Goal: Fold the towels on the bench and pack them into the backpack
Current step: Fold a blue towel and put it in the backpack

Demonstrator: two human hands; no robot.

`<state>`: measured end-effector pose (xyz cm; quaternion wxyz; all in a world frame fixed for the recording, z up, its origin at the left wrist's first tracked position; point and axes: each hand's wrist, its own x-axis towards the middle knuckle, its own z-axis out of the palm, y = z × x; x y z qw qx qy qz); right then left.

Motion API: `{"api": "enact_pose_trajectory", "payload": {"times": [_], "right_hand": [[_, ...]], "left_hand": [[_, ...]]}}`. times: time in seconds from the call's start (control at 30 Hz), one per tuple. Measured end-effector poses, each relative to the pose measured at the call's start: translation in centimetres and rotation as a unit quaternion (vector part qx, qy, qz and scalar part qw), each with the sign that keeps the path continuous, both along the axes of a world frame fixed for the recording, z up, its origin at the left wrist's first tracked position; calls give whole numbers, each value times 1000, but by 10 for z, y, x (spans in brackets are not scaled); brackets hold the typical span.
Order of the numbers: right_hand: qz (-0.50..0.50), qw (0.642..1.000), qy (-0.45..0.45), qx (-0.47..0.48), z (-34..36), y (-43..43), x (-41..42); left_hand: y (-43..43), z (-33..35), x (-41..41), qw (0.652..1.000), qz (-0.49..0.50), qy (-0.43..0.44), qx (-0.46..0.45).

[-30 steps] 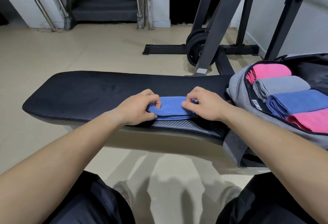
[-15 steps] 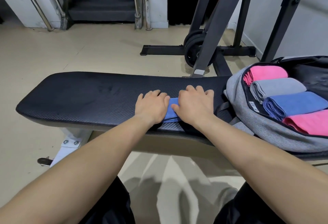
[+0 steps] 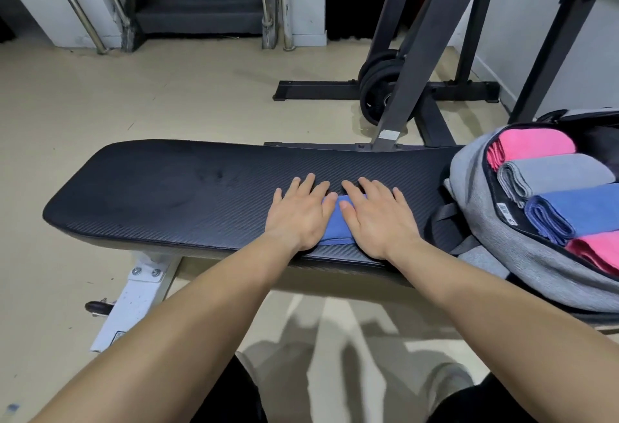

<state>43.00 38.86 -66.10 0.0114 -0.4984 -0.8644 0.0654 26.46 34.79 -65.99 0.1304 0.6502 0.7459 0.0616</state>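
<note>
Black bench (image 3: 167, 195) ran across the frame. Grey backpack (image 3: 469, 185) sat open at its right end, with four packed towels (image 3: 586, 205) in a row inside. Left hand (image 3: 298, 215) and right hand (image 3: 375, 218) lay flat side by side, fingers spread, pressing the folded blue towel (image 3: 335, 226) at the bench's near edge. Step looked like flattening the fold. Next move likely needs a grip on the bundle, then a carry right into the backpack.

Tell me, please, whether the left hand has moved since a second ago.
Yes. The left hand slid right along the bench, toward the backpack, and now lies flat on the blue towel.
</note>
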Motion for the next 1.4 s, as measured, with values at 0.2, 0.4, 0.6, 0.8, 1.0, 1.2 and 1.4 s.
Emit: {"api": "enact_pose_trajectory", "payload": {"times": [0.2, 0.4, 0.6, 0.8, 1.0, 1.2, 1.4], "right_hand": [[56, 991, 67, -97, 8, 8, 24], [39, 982, 88, -160, 31, 2, 26], [12, 987, 82, -141, 56, -7, 21], [-18, 971, 179, -158, 92, -15, 59], [-126, 930, 310, -151, 142, -11, 133], [-165, 867, 397, -250, 153, -17, 180], [-201, 811, 499, -231, 151, -15, 208]], "left_hand": [[-7, 2, -15, 996, -88, -16, 25], [-19, 18, -10, 993, -104, 7, 51], [-24, 55, 4, 995, -85, 43, 12], [-30, 78, 33, 990, -121, -66, -17], [-20, 111, 87, 963, -95, -245, 53], [-1, 127, 153, 913, -64, -395, 83], [13, 123, 201, 879, -52, -469, 72]]}}
